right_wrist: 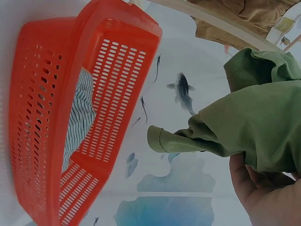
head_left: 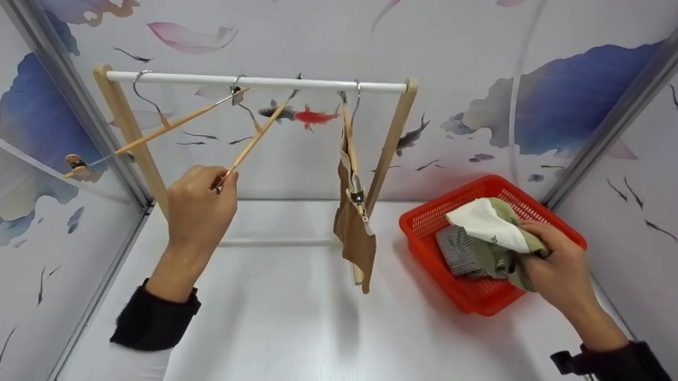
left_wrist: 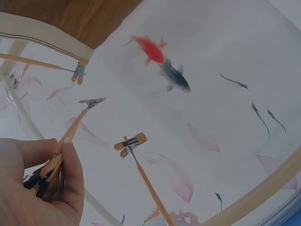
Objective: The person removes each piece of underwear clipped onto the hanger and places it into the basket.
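My left hand (head_left: 202,205) pinches the near end of a wooden clip hanger (head_left: 260,130) that hangs from the white rod; in the left wrist view the hanger's far clip (left_wrist: 92,101) shows beyond the fingers. My right hand (head_left: 559,266) grips a crumpled green and white garment (head_left: 490,224) over the red basket (head_left: 422,216). From the right wrist view, the green cloth (right_wrist: 254,122) bunches above the fingers, held apart from the basket wall. A grey striped cloth (head_left: 455,251) lies inside the basket. Dark lettering shows on the garment's white part.
To the left hangs another clip hanger (head_left: 175,125). A brown garment (head_left: 352,213) with a pale waistband is clipped to a hanger at the rod's right. Wooden posts (head_left: 394,141) carry the white rod (head_left: 320,85) over the white table (head_left: 289,324). Patterned walls surround it.
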`<control>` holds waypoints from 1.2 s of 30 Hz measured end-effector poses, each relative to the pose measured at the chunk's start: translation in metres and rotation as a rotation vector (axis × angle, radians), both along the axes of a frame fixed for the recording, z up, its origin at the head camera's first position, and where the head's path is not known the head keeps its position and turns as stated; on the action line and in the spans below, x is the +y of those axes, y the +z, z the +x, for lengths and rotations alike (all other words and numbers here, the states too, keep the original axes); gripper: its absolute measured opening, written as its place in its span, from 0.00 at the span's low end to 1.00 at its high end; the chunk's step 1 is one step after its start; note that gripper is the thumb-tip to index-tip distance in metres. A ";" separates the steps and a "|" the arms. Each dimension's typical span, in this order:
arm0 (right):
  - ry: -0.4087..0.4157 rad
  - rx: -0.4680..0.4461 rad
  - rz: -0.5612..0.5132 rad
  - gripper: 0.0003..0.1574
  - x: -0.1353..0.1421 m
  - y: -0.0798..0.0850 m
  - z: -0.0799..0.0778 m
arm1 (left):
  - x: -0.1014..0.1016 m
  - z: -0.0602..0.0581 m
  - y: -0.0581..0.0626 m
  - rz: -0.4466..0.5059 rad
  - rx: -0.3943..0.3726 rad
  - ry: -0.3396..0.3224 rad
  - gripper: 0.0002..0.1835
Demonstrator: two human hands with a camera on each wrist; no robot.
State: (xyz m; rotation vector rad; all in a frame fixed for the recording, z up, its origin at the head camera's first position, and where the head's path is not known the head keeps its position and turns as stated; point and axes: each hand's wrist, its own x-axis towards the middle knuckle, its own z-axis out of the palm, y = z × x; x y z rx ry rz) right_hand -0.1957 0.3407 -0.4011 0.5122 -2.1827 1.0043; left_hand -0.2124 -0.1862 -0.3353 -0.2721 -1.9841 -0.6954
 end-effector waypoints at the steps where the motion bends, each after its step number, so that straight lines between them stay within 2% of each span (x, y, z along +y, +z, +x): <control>1: -0.005 0.002 -0.002 0.26 0.000 -0.001 0.000 | 0.000 0.000 -0.002 0.023 -0.001 -0.011 0.02; 6: -0.043 -0.024 0.006 0.22 0.001 -0.008 -0.004 | -0.001 0.002 -0.011 0.076 -0.007 -0.018 0.08; 10: -0.087 -0.106 0.015 0.21 0.002 -0.018 -0.009 | -0.003 0.006 -0.020 0.116 -0.016 -0.013 0.13; 17: -0.175 -0.239 0.018 0.21 0.011 -0.033 -0.023 | -0.002 0.011 -0.033 0.221 -0.010 -0.042 0.05; 19: -0.196 -0.271 0.016 0.21 0.013 -0.038 -0.028 | -0.003 0.013 -0.036 0.239 -0.031 -0.056 0.05; 27: -0.228 -0.427 0.016 0.24 0.016 -0.061 -0.043 | -0.010 0.020 -0.048 0.334 -0.159 -0.096 0.17; 36: -0.220 -0.443 0.040 0.22 0.021 -0.088 -0.056 | -0.012 0.025 -0.058 0.410 -0.221 -0.087 0.24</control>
